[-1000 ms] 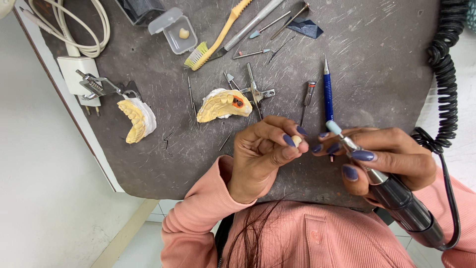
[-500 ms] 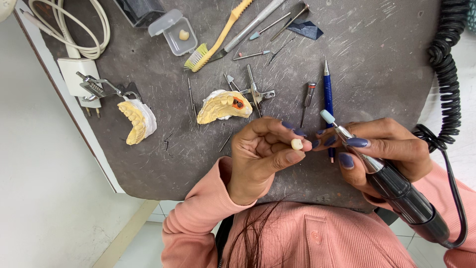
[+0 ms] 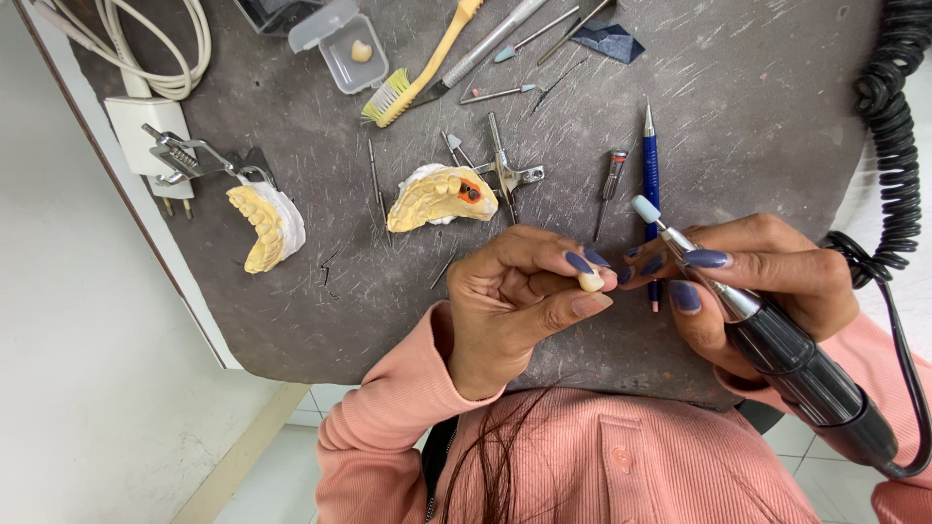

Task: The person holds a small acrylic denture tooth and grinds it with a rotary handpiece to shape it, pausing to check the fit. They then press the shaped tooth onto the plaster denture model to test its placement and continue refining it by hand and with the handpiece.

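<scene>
The small cream tooth piece (image 3: 590,281) sits pinched between the thumb and fingertips of the left hand (image 3: 519,296), which is closed on it, raised just above the near part of the desk (image 3: 757,126). The right hand (image 3: 752,277) is wrapped shut around a dark rotary handpiece (image 3: 791,354), whose pale blue tip (image 3: 645,209) stands apart from the piece, angled up and away (no contact at this instant).

Step in hand, by judgement: a pause for inspection between passes of the tip over the piece. The next move appears to call for a steady pinch and a short, controlled swing of the tip down to the piece.

Just beyond the hands lie a blue pencil (image 3: 650,165) and a yellow dental model (image 3: 439,197); a second dental model (image 3: 266,225) lies near the left edge. The coiled cord (image 3: 888,116) runs along the right edge of the desk. Open room is mainly between the hands and the near edge; the far desk is crowded with small tools.
</scene>
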{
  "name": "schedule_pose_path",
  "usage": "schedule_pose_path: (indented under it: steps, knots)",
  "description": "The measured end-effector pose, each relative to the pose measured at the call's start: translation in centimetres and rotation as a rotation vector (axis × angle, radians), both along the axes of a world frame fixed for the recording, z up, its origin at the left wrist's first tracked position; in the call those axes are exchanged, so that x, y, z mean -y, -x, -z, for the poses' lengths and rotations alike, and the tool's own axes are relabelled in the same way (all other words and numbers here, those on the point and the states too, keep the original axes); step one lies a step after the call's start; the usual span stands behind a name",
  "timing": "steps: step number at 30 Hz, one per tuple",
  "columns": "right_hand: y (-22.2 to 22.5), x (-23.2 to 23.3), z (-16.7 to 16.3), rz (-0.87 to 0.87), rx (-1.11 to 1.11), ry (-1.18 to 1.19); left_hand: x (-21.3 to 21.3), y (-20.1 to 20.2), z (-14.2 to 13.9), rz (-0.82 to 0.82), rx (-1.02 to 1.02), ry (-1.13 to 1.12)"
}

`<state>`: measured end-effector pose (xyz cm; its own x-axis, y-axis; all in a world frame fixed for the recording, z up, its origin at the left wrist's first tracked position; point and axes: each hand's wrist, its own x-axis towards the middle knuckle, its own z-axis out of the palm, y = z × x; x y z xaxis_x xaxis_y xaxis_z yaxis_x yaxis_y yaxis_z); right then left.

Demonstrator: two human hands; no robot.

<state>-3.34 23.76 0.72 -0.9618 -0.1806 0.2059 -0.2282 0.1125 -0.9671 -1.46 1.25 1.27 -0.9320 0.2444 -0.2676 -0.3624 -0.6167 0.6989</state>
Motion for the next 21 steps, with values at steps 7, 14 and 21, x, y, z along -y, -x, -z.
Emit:
schedule_pose_path:
  steps: [7, 14, 21]
  knots:
    - [-0.2, -0.6, 0.3, -0.018, 0.025, -0.014, 0.1, 0.1, -0.5, 0.002, 0.014, 0.034]
    - [0.3, -0.3, 0.2, -0.029, -0.040, 0.039, 0.2, 0.3, -1.2, 0.026, 0.012, 0.039]
    - [0.9, -1.3, 0.7, -0.189, -0.104, 0.190, 0.2, 0.6, -1.5, 0.021, -0.084, 0.122]
